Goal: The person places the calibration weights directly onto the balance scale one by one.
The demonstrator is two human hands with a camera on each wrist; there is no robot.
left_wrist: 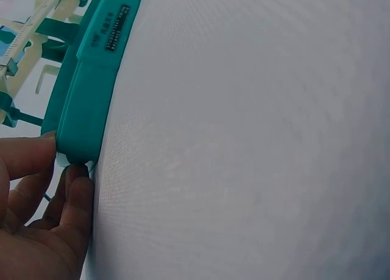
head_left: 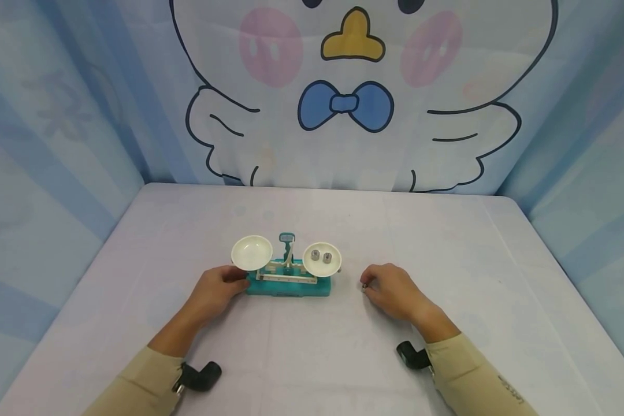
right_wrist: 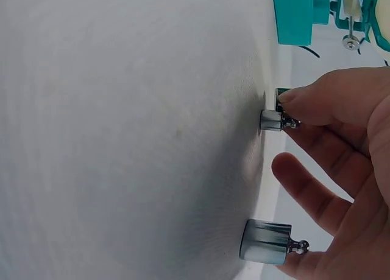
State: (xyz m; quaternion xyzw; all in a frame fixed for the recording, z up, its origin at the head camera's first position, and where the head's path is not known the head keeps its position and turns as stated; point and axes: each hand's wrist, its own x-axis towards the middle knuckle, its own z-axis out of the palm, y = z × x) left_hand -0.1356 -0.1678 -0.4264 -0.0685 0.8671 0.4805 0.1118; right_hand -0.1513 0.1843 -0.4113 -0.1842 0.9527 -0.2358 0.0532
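A teal balance scale (head_left: 288,286) with two cream pans stands on the table. Two silvery weights (head_left: 321,256) sit in its right pan (head_left: 335,267); the left pan (head_left: 252,253) is bare. My left hand (head_left: 215,294) grips the left end of the base, with the thumb (left_wrist: 30,155) on one side and fingertips at the end. To the right of the scale, my right hand (head_left: 395,292) pinches the knob of a small metal weight (right_wrist: 271,120) near the tabletop. Another weight (right_wrist: 282,97) shows partly behind the thumb. A larger knobbed weight (right_wrist: 265,242) is by the lower fingers.
The scale and hands are on a table with a pale cloth (head_left: 312,358). Blue patterned curtains (head_left: 47,144) close in the sides, and a cartoon bird backdrop (head_left: 343,156) hangs behind. A black wrist camera (head_left: 201,377) sits on the left sleeve, another (head_left: 413,355) on the right.
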